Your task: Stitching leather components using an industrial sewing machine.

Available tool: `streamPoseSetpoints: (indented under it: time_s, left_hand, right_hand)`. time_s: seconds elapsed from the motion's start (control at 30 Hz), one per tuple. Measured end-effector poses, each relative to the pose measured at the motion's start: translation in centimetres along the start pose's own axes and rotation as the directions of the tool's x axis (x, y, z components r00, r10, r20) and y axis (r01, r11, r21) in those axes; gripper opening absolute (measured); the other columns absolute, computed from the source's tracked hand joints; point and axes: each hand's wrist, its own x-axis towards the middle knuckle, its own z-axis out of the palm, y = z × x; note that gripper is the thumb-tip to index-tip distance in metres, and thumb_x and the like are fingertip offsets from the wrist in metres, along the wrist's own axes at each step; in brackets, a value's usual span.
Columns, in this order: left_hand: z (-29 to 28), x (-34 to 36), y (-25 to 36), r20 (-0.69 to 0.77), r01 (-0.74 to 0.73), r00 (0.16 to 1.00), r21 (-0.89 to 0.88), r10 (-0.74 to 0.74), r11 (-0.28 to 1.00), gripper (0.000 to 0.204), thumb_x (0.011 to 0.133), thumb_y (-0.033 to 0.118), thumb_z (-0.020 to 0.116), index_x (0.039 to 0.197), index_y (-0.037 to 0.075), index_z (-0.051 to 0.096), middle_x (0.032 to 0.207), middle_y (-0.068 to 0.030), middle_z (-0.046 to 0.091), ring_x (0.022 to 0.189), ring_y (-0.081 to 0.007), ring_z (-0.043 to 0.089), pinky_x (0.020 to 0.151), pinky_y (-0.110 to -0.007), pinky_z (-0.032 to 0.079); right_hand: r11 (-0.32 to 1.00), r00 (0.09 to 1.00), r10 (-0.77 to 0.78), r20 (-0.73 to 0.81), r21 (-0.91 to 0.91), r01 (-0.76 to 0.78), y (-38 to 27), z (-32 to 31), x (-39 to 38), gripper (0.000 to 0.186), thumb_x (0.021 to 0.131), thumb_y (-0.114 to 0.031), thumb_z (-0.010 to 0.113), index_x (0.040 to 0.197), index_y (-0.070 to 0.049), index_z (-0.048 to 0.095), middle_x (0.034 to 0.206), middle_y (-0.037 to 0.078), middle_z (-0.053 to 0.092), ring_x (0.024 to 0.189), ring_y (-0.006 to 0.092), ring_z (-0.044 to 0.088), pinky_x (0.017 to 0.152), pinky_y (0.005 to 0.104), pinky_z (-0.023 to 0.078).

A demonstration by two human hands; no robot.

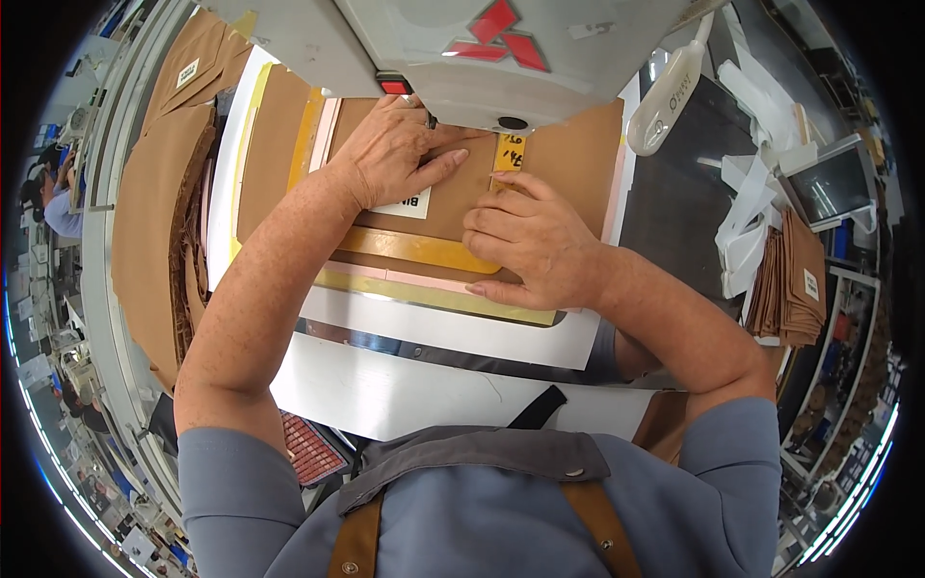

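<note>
My left hand (400,154) lies on a brown fabric panel (371,217), its thumb and fingers apart. Its forward fingers are partly hidden beneath the head of a grey-white sewing machine (434,77). My right hand (535,241) rests with bent, spread fingers, the index tip touching a short yellow strip (509,154) that has dark handwriting on it. The right thumb reaches down to the pale yellow border of a flat sewing template (424,301). A wider yellow bar (405,247) crosses the template beneath the fabric label (414,205), which is partly covered by my left hand.
Brown fabric pieces (154,231) are heaped at the left. On the right are a stack of brown pieces (800,279), crumpled white material (747,212) and a dark screen (831,183). A pale, rounded device (665,101) hangs beside the machine head.
</note>
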Motion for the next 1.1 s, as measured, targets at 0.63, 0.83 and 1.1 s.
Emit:
streamPoseSetpoints:
  time_s: [0.63, 0.83, 1.1]
  left_hand:
    - [1.7, 4.0, -3.9, -0.217, -0.056, 0.973, 0.100, 0.077, 0.993, 0.042, 0.095, 0.052, 0.061, 0.122, 0.021, 0.070, 0.115, -0.0049, 0.072, 0.103, -0.0260, 0.067, 0.085, -0.041, 0.055]
    - [1.2, 5.4, -4.3, -0.131, 0.062, 0.990, 0.109, -0.048, 0.992, 0.038, 0.092, 0.040, 0.068, 0.120, 0.015, 0.070, 0.115, -0.0081, 0.071, 0.105, -0.0282, 0.066, 0.088, -0.040, 0.053]
    - [0.6, 2.3, -5.5, -0.245, 0.097, 0.966, 0.049, -0.083, 0.994, 0.036, 0.092, 0.037, 0.068, 0.118, 0.012, 0.070, 0.111, -0.0095, 0.072, 0.102, -0.0290, 0.066, 0.087, -0.041, 0.053]
  right_hand:
    - [0.959, 0.996, 0.077, -0.054, -0.270, -0.089, 2.0, -0.8, 0.4, 0.049, 0.082, -0.051, 0.071, 0.106, -0.008, 0.066, 0.114, 0.003, 0.065, 0.104, 0.0210, 0.058, 0.087, 0.0394, 0.041]
    - [0.919, 0.987, 0.132, -0.089, -0.363, -0.155, 2.2, -1.0, 0.6, 0.051, 0.082, -0.053, 0.071, 0.109, -0.010, 0.068, 0.110, 0.005, 0.065, 0.099, 0.0191, 0.058, 0.077, 0.0367, 0.039]
    - [0.870, 0.970, 0.165, -0.178, -0.437, -0.228, 3.2, -0.9, 0.3, 0.050, 0.083, -0.052, 0.072, 0.112, -0.011, 0.071, 0.080, 0.003, 0.065, 0.063, 0.0184, 0.060, 0.066, 0.0360, 0.040]
